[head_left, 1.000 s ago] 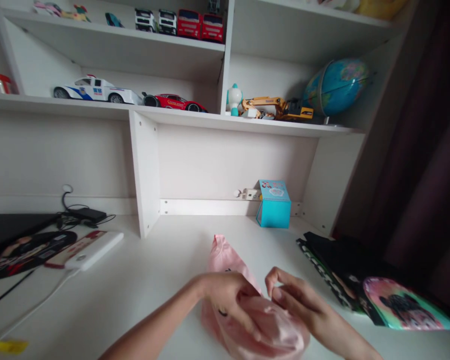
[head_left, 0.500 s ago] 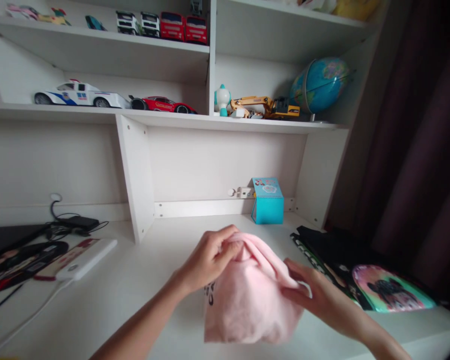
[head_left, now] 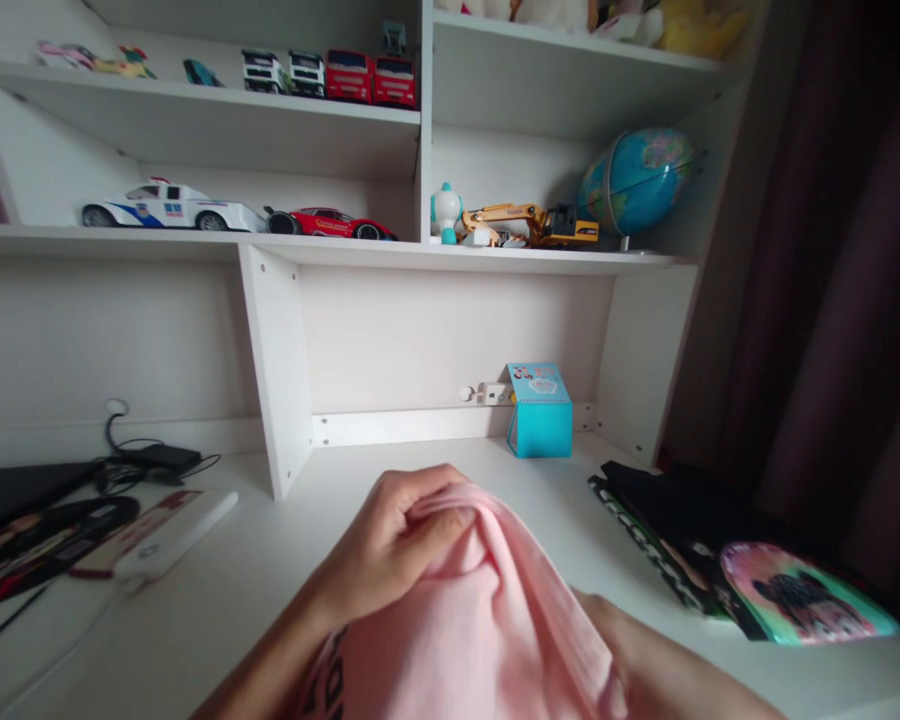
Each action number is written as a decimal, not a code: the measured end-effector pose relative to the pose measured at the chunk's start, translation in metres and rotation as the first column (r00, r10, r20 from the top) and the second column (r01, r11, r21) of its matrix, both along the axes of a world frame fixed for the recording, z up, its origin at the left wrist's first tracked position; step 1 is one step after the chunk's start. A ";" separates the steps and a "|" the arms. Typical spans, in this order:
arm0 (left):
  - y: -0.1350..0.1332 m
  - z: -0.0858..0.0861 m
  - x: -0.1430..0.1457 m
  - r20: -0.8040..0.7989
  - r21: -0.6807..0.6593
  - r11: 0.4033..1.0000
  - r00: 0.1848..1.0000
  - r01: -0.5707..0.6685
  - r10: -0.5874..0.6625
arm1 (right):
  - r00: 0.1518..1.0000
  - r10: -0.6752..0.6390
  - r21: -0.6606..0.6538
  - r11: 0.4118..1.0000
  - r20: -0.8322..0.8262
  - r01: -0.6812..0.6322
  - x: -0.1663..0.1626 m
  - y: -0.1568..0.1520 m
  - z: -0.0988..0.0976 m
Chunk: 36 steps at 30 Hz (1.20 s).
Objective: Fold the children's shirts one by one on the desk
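A pink cloth garment (head_left: 450,640) with dark printed letters on its lower left is held up over the white desk, bunched at the top. My left hand (head_left: 397,530) is closed on its upper edge, thumb on the near side and fingers behind. At the right edge of the cloth is my right hand (head_left: 607,630), its fingers mostly hidden by the fabric it grips. The lower part of the garment runs out of view at the bottom.
Folded dark clothes (head_left: 720,550) lie on the desk at the right. A turquoise desk calendar (head_left: 541,425) stands at the back. On the left are a white power strip (head_left: 180,540) and a black adapter (head_left: 165,457) with cables. Shelves above hold toy vehicles and a globe (head_left: 649,180).
Both hands and the pink garment have come closer to me and lower in view. More of the right hand is now hidden behind the cloth. The camera has tilted up slightly.
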<state>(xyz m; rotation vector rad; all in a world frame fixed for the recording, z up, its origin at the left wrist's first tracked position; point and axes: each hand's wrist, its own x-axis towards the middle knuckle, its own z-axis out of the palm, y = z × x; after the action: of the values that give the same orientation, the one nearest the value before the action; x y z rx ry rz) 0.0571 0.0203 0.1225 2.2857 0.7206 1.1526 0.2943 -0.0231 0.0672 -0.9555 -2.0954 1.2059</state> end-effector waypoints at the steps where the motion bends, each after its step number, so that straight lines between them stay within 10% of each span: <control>1: -0.002 0.001 0.000 -0.019 -0.005 1.000 0.999 0.030 -0.030 | 0.997 -0.010 -0.015 1.000 0.076 0.011 -0.008 -0.001 -0.001; 7: -0.007 0.027 -0.061 -0.197 -0.065 0.998 0.980 -0.019 0.005 | 0.974 -0.063 -0.003 0.998 0.219 0.065 0.028 0.019 0.014; 12: 0.082 0.009 -0.086 -0.467 -0.235 0.958 0.883 -0.163 0.035 | 0.959 -0.263 0.255 0.939 0.109 0.229 0.036 0.113 0.024; 17: 0.167 0.019 -0.069 -0.038 0.098 0.911 0.913 -0.401 0.406 | 0.804 -0.549 0.466 0.663 -0.230 0.586 0.011 0.189 0.076; 21: 0.138 0.070 -0.059 0.382 0.417 0.716 0.823 -0.559 0.420 | 0.649 -0.541 0.652 0.224 -0.536 0.725 0.012 0.162 0.127; 23: 0.109 0.081 -0.058 0.343 0.433 0.739 0.852 -0.516 0.395 | 0.643 -0.520 0.726 0.060 -0.563 0.685 0.018 0.133 0.130; 25: 0.085 0.073 -0.057 0.165 0.373 0.821 0.901 -0.433 0.400 | 0.688 -0.583 0.788 0.128 -0.432 0.603 0.027 0.108 0.111; 28: 0.061 0.037 -0.059 -0.221 0.190 0.938 0.919 -0.288 0.327 | 0.756 -0.642 0.777 0.409 -0.129 0.479 0.049 0.086 0.052; 32: 0.043 -0.017 -0.058 -0.690 -0.197 0.976 0.720 -0.091 -0.072 | 0.817 -0.494 0.559 0.783 0.296 0.271 0.089 0.067 -0.044; 36: 0.059 -0.054 -0.043 -0.752 -0.309 0.949 0.628 -0.068 -0.200 | 0.868 -0.389 0.487 0.848 0.308 0.207 0.103 0.036 -0.091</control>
<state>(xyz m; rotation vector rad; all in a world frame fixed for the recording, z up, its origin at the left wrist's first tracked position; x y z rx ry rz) 0.0141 0.0796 0.0688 2.4433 1.0134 -0.0947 0.3977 0.0128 -0.0236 -1.3269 -2.2609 0.3578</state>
